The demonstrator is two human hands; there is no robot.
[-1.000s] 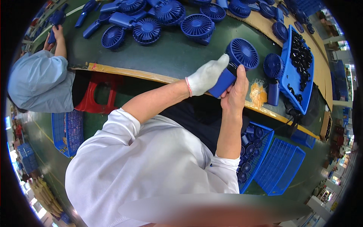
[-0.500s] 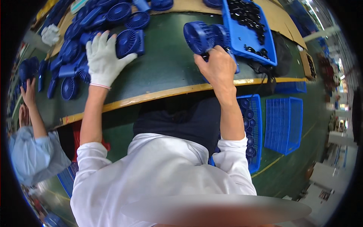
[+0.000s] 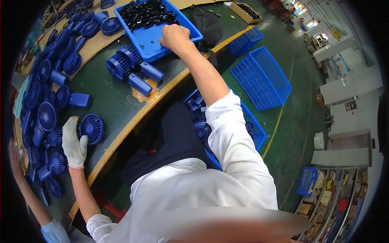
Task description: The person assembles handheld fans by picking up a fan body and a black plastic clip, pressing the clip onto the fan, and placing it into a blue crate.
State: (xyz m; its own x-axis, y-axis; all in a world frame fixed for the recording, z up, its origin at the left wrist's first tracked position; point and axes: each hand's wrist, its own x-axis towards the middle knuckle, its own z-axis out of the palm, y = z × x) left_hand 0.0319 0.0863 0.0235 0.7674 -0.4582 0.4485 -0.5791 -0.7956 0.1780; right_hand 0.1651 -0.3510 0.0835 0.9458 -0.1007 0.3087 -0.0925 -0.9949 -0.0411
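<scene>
My left hand point(image 3: 74, 146), in a white glove, rests at the heap of blue handheld fans point(image 3: 48, 115). Its fingers are stretched out and hold nothing, with the thumb beside a round fan head point(image 3: 92, 128). My bare right hand point(image 3: 175, 37) is over the blue tray point(image 3: 156, 53) of small glossy black parts point(image 3: 148, 15). The fingers of that hand are curled together, and their tips are hidden, so what they hold cannot be made out. Two handheld fans point(image 3: 118, 66) lie side by side on the green table, just left of the tray.
A yellow-edged green table point(image 3: 121, 103) runs diagonally before me. Below it stands a blue crate point(image 3: 259, 135) of fans, with another blue crate point(image 3: 261, 79) farther right. A black bag point(image 3: 206, 26) lies beside the tray. At far left a co-worker's arm point(image 3: 32, 198) reaches toward the heap.
My view has swung to the right. My right hand has let go of the fan it held and moved over the tray. My left hand stays open by the heap.
</scene>
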